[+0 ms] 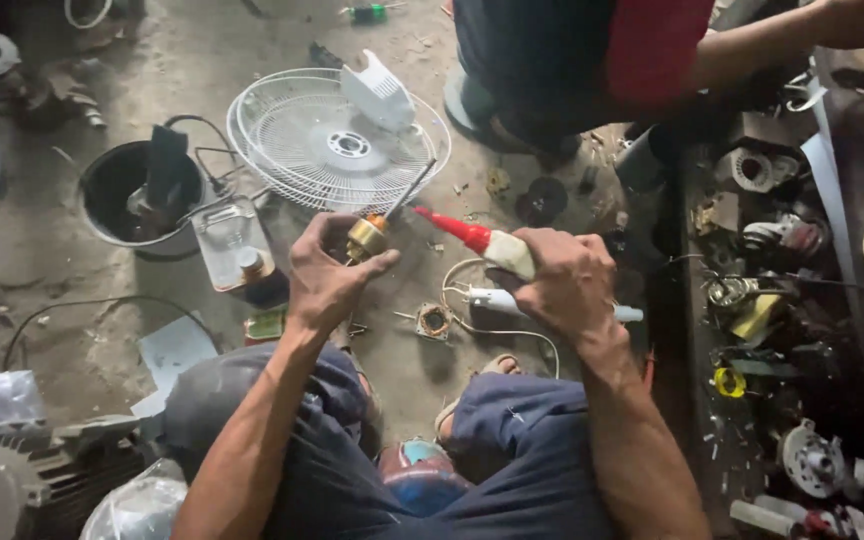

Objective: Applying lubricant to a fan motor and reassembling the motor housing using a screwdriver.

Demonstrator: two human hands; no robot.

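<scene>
My left hand (330,272) grips a small brass-coloured motor part (366,237) with a thin metal shaft sticking up and to the right. My right hand (564,278) holds a pale squeeze bottle (508,253) whose long red nozzle (454,229) points left, its tip a short way from the brass part. Both hands hover above the dusty floor, just over my knees. Below the hands lie a small copper-wound coil (434,321) and a white tool with a cord (497,299).
A white fan grille (292,140) with a white plastic cover (380,92) lies ahead. A black bucket (112,190) and a clear container (227,240) sit at the left. Another person (592,60) crouches at the top right. Motor parts crowd a low bench (782,300) on the right.
</scene>
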